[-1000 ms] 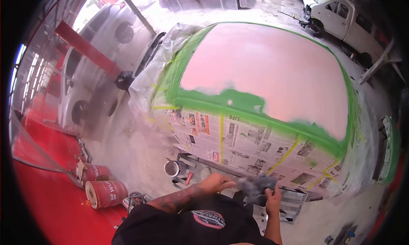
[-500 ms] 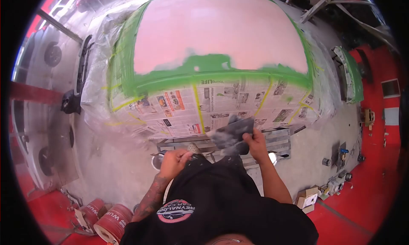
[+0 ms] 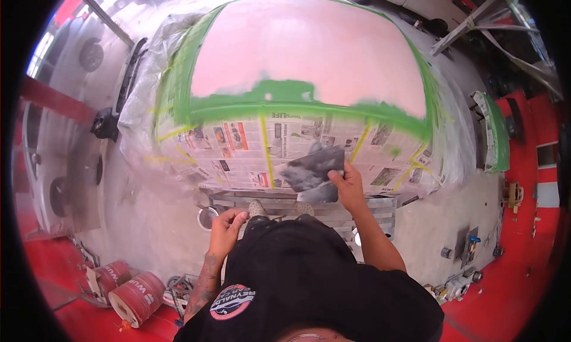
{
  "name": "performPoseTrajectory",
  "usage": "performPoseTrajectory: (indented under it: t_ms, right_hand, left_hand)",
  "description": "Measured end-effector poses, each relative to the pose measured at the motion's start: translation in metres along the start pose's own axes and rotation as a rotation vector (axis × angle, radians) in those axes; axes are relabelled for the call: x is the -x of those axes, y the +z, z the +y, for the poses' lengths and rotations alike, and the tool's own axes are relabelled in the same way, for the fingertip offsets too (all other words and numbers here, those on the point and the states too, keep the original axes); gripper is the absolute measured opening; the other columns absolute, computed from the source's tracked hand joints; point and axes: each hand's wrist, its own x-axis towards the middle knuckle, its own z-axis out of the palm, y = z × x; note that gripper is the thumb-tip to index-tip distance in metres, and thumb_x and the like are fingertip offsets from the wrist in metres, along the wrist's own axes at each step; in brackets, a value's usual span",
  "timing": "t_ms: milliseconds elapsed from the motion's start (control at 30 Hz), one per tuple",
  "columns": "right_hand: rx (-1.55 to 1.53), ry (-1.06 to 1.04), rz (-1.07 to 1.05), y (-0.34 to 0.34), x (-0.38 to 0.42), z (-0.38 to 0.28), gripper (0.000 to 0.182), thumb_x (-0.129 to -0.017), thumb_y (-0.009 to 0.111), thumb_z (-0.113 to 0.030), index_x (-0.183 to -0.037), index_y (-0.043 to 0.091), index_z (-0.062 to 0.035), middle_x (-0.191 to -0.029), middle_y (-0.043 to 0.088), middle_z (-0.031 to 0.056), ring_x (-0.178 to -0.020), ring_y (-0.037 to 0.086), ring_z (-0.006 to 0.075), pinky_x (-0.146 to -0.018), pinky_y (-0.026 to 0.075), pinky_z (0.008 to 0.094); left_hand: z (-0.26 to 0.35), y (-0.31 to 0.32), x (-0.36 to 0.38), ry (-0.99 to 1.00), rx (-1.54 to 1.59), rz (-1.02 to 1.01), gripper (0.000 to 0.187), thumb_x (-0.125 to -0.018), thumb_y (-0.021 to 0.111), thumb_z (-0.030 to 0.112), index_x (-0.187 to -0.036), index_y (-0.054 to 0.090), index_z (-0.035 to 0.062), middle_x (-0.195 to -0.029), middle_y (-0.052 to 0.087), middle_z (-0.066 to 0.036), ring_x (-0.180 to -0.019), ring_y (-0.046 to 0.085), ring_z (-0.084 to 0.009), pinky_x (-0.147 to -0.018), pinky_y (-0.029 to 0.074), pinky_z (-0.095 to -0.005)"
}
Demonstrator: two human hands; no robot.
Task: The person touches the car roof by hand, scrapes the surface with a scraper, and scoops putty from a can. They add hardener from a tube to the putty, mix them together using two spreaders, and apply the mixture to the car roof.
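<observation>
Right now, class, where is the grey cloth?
In the head view, the grey cloth is right of centre, pinched in the right hand against the newspaper masking below the pink panel.

hands 2 (image 3: 226,223) | grey cloth 1 (image 3: 312,169) | red rolls 2 (image 3: 135,297) | tin 1 (image 3: 207,217)

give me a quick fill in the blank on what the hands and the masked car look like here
1. The right hand holds up a grey ____ in front of the newspaper.
2. The left hand holds ____.
3. The pink panel is edged with ____ masking tape.
4. The red drums lie on the floor to the person's ____.

Missing words: cloth; nothing; green; left
</observation>
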Motion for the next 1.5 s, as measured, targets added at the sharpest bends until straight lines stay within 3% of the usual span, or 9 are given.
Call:
performPoseTrajectory:
  t_ms: [267,333,400,500,667,900,1000,1200,1500]
  right_hand:
    - [0.077,-0.032,-0.356,0.016,0.02,0.024,0.032,-0.085,0.069,-0.007,-0.114,0.058,0.0007,-0.097,0.062,0.0029,-0.089,0.055,0.0077,-0.078,0.046,0.0237]
    - [0.215,-0.248,-0.036,0.017,0.017,0.017,0.042,-0.082,0.072,-0.008,-0.12,0.055,-0.0008,-0.094,0.061,0.0034,-0.085,0.056,0.0107,-0.076,0.047,0.0279]
    - [0.102,-0.119,-0.079,0.014,0.011,0.019,0.046,-0.082,0.071,-0.006,-0.124,0.052,-0.0001,-0.107,0.058,0.0066,-0.098,0.054,0.0152,-0.084,0.045,0.0285]
    - [0.24,-0.067,-0.265,0.03,0.012,0.011,0.053,-0.081,0.069,-0.004,-0.129,0.047,0.0007,-0.116,0.054,0.0122,-0.109,0.053,0.0231,-0.091,0.043,0.0297]
    - [0.572,-0.677,-0.712,0.05,0.028,-0.008,0.046,-0.08,0.063,-0.002,-0.125,0.054,-0.002,-0.085,0.05,0.0127,-0.082,0.054,0.0313,-0.079,0.045,0.0332]
    - [-0.599,0.542,-0.989,0.056,0.003,-0.005,0.039,-0.085,0.065,-0.008,-0.121,0.055,0.0021,-0.113,0.063,0.0058,-0.104,0.056,0.0133,-0.091,0.045,0.0318]
    - [0.139,0.326,-1.168,0.073,-0.011,0.077,0.037,-0.084,0.064,-0.006,-0.12,0.056,0.0017,-0.108,0.065,0.0072,-0.103,0.059,0.0138,-0.094,0.045,0.0311]
    - [0.186,0.583,-0.613,-0.002,-0.035,0.175,0.034,-0.084,0.063,-0.002,-0.117,0.057,0.0015,-0.105,0.066,0.0042,-0.093,0.062,0.0134,-0.086,0.049,0.0302]
    - [0.743,0.338,-0.771,0.053,-0.043,0.179,0.035,-0.082,0.066,-0.015,-0.114,0.059,-0.0007,-0.098,0.067,0.0143,-0.089,0.063,0.0224,-0.081,0.049,0.037]
  left_hand:
    - [0.04,0.082,0.011,0.124,0.71,0.187,0.026,-0.088,0.062,0.004,-0.112,0.059,-0.0029,-0.109,0.065,-0.009,-0.096,0.061,-0.0149,-0.089,0.046,-0.0293]
    - [0.048,0.086,0.012,0.261,0.962,0.249,0.023,-0.094,0.054,0.019,-0.111,0.055,0.0032,-0.101,0.065,-0.013,-0.08,0.066,-0.0195,-0.037,0.041,-0.0265]
    - [0.047,0.086,0.014,0.297,1.018,0.141,0.035,-0.095,0.051,0.024,-0.124,0.048,0.0049,-0.119,0.06,-0.013,-0.1,0.063,-0.0222,-0.059,0.051,-0.0319]
    - [0.052,0.113,0.001,0.227,1.259,0.376,0.044,-0.096,0.05,0.031,-0.135,0.044,0.0118,-0.136,0.05,-0.002,-0.131,0.042,-0.0189,-0.107,0.024,-0.0423]
    - [0.078,0.078,-0.029,0.149,1.368,0.631,0.036,-0.098,0.044,0.033,-0.128,0.049,0.0148,-0.139,0.049,-0.003,-0.131,0.042,-0.0204,-0.107,0.026,-0.0392]
    - [0.062,0.064,-0.001,0.494,1.511,0.525,0.037,-0.099,0.041,0.028,-0.127,0.05,0.0055,-0.133,0.054,-0.011,-0.13,0.045,-0.0276,-0.108,0.032,-0.0441]
    - [0.06,0.073,0.011,0.491,1.25,0.554,0.041,-0.099,0.044,0.028,-0.128,0.052,0.0017,-0.128,0.059,-0.011,-0.119,0.055,-0.0296,-0.105,0.038,-0.045]
    - [0.014,-0.037,0.123,0.851,1.212,1.066,0.04,-0.096,0.054,0.031,-0.131,0.053,0.0113,-0.133,0.056,-0.004,-0.123,0.051,-0.0217,-0.109,0.033,-0.0423]
    - [-0.137,0.001,0.203,0.404,1.553,1.089,0.032,-0.088,0.059,0.018,-0.118,0.06,0.0052,-0.122,0.061,-0.006,-0.114,0.053,-0.0178,-0.105,0.034,-0.0341]
